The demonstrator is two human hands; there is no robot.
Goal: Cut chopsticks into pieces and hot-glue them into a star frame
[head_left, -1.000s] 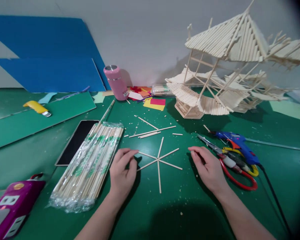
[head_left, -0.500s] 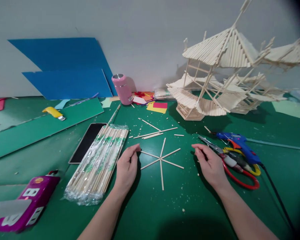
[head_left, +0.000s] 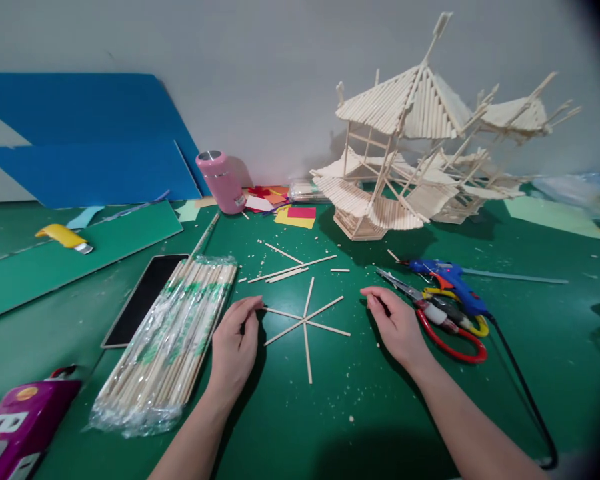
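Six thin wooden sticks form a star (head_left: 304, 320) lying flat on the green table. To its left rests my left hand (head_left: 236, 340), loosely curled, thumb a little apart from the fingers, fingertips right at the outer end of one stick; nothing shows in its grasp. On the other side, my right hand (head_left: 395, 323) lies on its edge, fingers loosely bent and holding nothing visible. Red-handled scissors (head_left: 450, 333) are just beside it, with a blue glue gun (head_left: 443, 272) behind them. Several loose sticks (head_left: 293, 269) lie beyond the star.
A plastic-wrapped stick bundle (head_left: 165, 347) partly covers a dark phone-like slab (head_left: 143, 300) at left. Farther back stand a pink flask (head_left: 221, 183) and a stick-built pavilion model (head_left: 400, 167). A yellow cutter (head_left: 63, 235) rests on a green board (head_left: 105, 253). A purple power strip (head_left: 27, 420) is front left.
The camera view has turned to the right, so everything appears shifted left. Both hands and the star keep about the same places relative to each other.
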